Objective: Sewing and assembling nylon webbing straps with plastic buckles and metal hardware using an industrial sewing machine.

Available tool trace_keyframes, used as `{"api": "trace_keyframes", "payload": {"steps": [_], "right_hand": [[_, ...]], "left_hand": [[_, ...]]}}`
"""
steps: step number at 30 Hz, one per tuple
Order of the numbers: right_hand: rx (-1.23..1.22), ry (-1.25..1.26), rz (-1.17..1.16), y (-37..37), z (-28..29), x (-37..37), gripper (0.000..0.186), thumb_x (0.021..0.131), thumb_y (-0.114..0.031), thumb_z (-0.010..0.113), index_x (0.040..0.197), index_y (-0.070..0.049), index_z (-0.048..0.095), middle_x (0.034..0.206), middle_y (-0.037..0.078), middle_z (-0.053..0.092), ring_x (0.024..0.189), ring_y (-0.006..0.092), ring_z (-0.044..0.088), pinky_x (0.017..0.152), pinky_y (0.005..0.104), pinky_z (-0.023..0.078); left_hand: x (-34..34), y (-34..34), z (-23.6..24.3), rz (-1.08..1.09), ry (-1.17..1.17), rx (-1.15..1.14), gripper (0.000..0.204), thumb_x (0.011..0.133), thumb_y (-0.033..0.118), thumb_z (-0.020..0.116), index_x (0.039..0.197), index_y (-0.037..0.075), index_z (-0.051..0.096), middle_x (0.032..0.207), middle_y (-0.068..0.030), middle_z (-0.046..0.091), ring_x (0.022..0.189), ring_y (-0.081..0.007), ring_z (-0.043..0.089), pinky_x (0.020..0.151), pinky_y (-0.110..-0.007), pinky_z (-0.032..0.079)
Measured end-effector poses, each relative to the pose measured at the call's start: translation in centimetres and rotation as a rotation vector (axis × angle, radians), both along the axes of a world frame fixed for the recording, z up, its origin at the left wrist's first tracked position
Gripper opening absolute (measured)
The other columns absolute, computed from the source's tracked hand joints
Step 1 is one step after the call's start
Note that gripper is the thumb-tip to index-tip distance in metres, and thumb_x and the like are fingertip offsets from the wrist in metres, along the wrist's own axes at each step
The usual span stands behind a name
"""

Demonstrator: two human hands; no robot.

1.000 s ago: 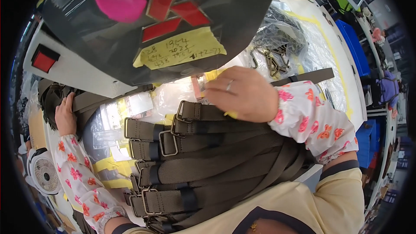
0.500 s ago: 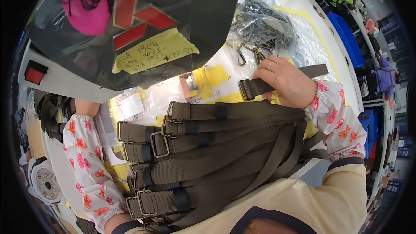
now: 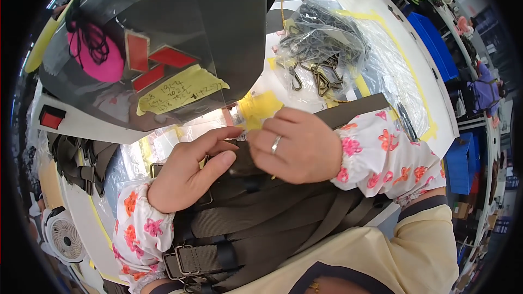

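Observation:
My right hand (image 3: 294,147), a ring on one finger, is curled closed over a dark olive webbing strap (image 3: 359,108). The strap's free end sticks out to the right past my wrist. Facing it, my left hand (image 3: 190,169) has thumb and forefinger apart, its fingertips close to the strap's other end. My fingers hide that end and its buckle. Below both hands lies a pile of similar straps (image 3: 272,207), with metal buckles (image 3: 188,260) and dark keeper loops (image 3: 226,254) along the left side.
A dark machine housing (image 3: 234,27) with red stickers and a yellow note stands at upper left. Beyond my hands lies a clear bag of metal hooks (image 3: 321,38), some loose hooks (image 3: 321,79) beside it. More straps (image 3: 81,158) and a white fan (image 3: 65,237) are at left.
My right hand has come left and nearer with the strap. My left hand has come out from beside the machine to meet it above the pile. The view has shifted slightly.

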State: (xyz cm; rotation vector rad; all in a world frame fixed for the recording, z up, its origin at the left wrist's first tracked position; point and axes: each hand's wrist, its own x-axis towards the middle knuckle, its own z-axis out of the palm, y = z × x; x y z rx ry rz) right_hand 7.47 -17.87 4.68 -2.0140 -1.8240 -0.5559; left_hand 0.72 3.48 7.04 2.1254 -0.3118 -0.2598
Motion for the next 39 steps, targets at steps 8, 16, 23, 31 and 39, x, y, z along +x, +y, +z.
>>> {"api": "trace_keyframes", "payload": {"steps": [8,16,23,31,39], "right_hand": [[-0.081,0.418,-0.009,-1.4,0.5,2.3,0.059,0.071,-0.039,0.071,0.114,-0.004,0.052,0.099,0.010,0.058,0.093,0.0298,0.054,0.083,0.0389,0.041],[-0.087,0.530,-0.129,-4.1,-1.1,5.5,0.035,0.071,-0.016,0.072,0.100,-0.003,0.058,0.090,0.011,0.060,0.083,0.0293,0.057,0.074,0.0366,0.045],[-0.213,0.397,-0.565,-6.8,0.7,8.0,0.008,0.076,-0.008,0.064,0.077,-0.003,0.058,0.075,0.012,0.060,0.067,0.0279,0.059,0.062,0.0344,0.047],[-0.377,0.327,-0.652,-7.5,-0.8,8.0,0.034,0.072,-0.022,0.072,0.094,-0.002,0.055,0.075,0.012,0.060,0.069,0.0285,0.059,0.060,0.0358,0.046],[-0.339,0.666,-0.582,-8.6,-0.1,8.5,0.014,0.074,-0.006,0.063,0.084,0.000,0.056,0.071,0.011,0.056,0.064,0.0226,0.055,0.057,0.0323,0.043]], "left_hand": [[-2.2,7.5,0.9,0.215,0.406,-0.347,0.034,0.083,-0.001,0.056,0.116,0.000,0.052,0.095,-0.0010,0.057,0.084,-0.0047,0.051,0.075,-0.019,0.040],[-5.1,13.7,1.6,0.326,-0.128,0.548,0.025,0.079,0.000,0.057,0.104,-0.005,0.057,0.101,-0.0132,0.061,0.090,-0.0242,0.058,0.081,-0.030,0.044],[0.4,2.5,-1.1,-0.003,-0.471,0.503,0.028,0.078,0.007,0.061,0.105,-0.001,0.057,0.095,-0.0180,0.060,0.085,-0.0349,0.058,0.076,-0.038,0.046],[-0.2,0.9,-3.5,0.124,-0.610,0.636,0.036,0.075,0.011,0.063,0.110,0.005,0.057,0.096,-0.0113,0.058,0.076,-0.0297,0.053,0.065,-0.040,0.044],[-0.4,0.4,-2.8,-0.079,-0.393,0.373,0.027,0.075,0.013,0.065,0.101,0.006,0.060,0.086,-0.0099,0.056,0.075,-0.0286,0.054,0.066,-0.039,0.045]]}}
